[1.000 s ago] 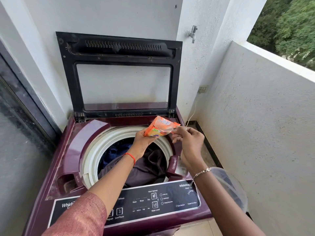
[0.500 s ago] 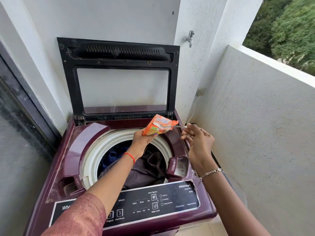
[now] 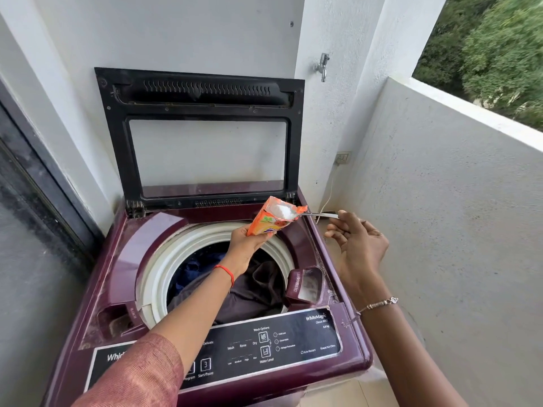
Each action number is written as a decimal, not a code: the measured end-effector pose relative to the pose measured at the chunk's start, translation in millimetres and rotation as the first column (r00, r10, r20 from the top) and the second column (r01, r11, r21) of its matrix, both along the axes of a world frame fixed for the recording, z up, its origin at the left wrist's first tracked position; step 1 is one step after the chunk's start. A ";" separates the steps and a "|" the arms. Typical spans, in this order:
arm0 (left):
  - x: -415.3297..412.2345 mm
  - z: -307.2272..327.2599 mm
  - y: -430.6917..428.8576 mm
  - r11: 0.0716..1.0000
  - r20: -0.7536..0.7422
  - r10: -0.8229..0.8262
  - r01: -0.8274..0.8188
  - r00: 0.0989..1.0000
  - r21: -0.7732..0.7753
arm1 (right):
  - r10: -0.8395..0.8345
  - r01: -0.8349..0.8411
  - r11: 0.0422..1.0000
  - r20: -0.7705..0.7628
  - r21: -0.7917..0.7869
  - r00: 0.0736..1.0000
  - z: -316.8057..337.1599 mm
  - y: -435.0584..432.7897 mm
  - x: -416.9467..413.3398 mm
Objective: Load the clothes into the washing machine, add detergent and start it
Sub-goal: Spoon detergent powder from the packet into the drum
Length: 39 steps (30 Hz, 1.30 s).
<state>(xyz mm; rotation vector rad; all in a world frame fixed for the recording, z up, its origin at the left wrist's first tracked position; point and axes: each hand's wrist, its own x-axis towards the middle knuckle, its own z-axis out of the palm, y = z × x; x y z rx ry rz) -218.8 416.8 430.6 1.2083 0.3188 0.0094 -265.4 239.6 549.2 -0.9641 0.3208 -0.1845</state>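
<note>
A maroon top-load washing machine (image 3: 141, 239) stands with its black lid (image 3: 117, 136) raised. Dark clothes (image 3: 249, 292) lie in the drum. My left hand (image 3: 249, 248) holds an orange detergent packet (image 3: 264, 221) above the drum's far rim. My right hand (image 3: 358, 245) pinches a metal spoon (image 3: 317, 214), whose bowl carries a heap of white powder (image 3: 283, 211) at the packet's torn mouth. The open detergent tray (image 3: 305, 286) sits at the drum's right, with white powder in it.
The control panel (image 3: 264, 345) runs along the machine's front. A tap (image 3: 322, 67) and a wall socket (image 3: 343, 157) with a white cable are on the corner walls. A low balcony wall (image 3: 455, 201) stands close on the right, a dark glass door (image 3: 32, 201) on the left.
My right hand has drawn away to the right, pulling the spoon out of the packet with a heap of white powder on it. The left hand lifted the packet slightly.
</note>
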 end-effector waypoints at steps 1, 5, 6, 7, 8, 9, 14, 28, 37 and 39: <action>0.4 0.3 -1.4 1.000 -0.001 -0.001 0.001 1.000 0.006 | -0.006 0.006 1.000 0.005 -0.004 1.000 -0.4 -1.2 -0.5; 1.2 -2.5 -6.9 1.000 -0.006 -0.011 0.011 1.000 0.016 | -0.031 0.031 1.000 0.016 0.000 0.999 -3.1 -4.2 -1.6; 1.0 -3.7 -7.6 1.000 -0.006 -0.013 0.013 1.000 0.016 | -0.037 0.037 0.999 0.018 -0.002 0.999 -3.5 -4.1 -1.9; 0.8 -5.0 -9.0 1.000 -0.008 -0.017 0.017 1.000 0.017 | -0.045 0.045 0.999 0.021 -0.003 0.999 -4.0 -4.2 -2.1; 0.4 -5.6 -9.9 1.000 -0.010 -0.020 0.020 1.000 0.018 | -0.051 0.051 0.999 0.022 -0.003 0.998 -4.0 -4.0 -2.5; 0.4 -6.1 -11.1 1.000 -0.011 -0.023 0.023 1.000 0.017 | -0.055 0.055 0.998 0.023 0.000 0.998 -3.8 -3.9 -2.6; 1.7 -4.2 -14.6 0.999 -0.011 -0.040 0.040 0.999 0.010 | -0.057 0.057 0.998 0.024 0.023 0.998 0.1 -5.3 -2.7; 2.2 -6.6 -19.9 0.996 -0.017 -0.069 0.070 0.997 0.060 | -0.054 0.063 0.994 -0.102 0.087 0.993 -7.1 -6.0 4.8; 2.9 -5.5 -13.6 0.999 -0.025 -0.041 0.041 0.999 0.017 | -0.048 0.055 0.993 -0.072 0.103 0.996 -6.0 -8.7 4.0; 2.8 -7.5 -11.7 0.999 -0.025 -0.029 0.029 0.999 0.014 | -0.048 0.054 0.993 -0.062 0.101 0.997 -5.8 -11.8 2.8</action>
